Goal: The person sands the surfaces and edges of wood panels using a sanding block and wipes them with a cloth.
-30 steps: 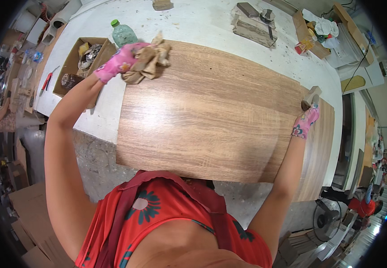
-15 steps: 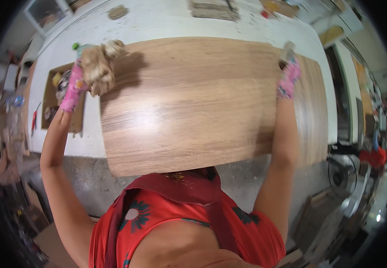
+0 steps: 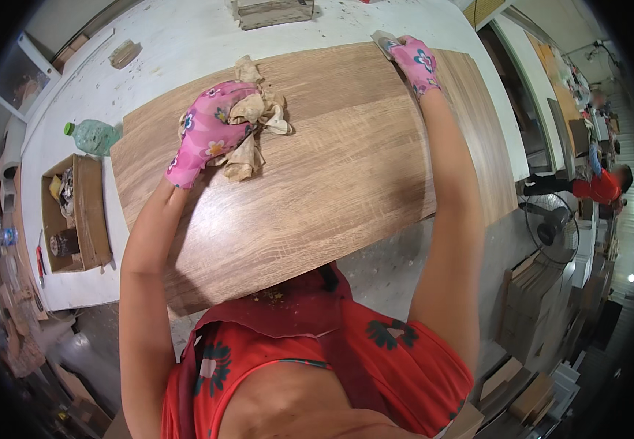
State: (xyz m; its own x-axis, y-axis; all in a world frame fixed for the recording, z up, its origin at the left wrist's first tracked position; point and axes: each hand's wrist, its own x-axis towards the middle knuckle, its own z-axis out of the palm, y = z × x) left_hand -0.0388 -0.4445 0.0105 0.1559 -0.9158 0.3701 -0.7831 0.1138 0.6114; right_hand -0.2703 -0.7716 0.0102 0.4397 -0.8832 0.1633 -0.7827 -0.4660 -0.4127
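While wood-grain panel (image 3: 332,183) lay flat on white worktop (image 3: 185,44), long axis ran left to right before person, near edge overhanging. Left hand (image 3: 207,135), pink-gloved, pressed crumpled rag (image 3: 255,132) on panel's left part, fingers (image 3: 240,99) curled shut over rag. Right hand (image 3: 416,62) gripped panel's far right corner, fingers closed around small grey pad (image 3: 384,42). Rag nearer left hand.

Bright, even light is cast from above; a soft sheen is seen on the wooden board (image 3: 310,168), edges are bent and darkened by fisheye distortion
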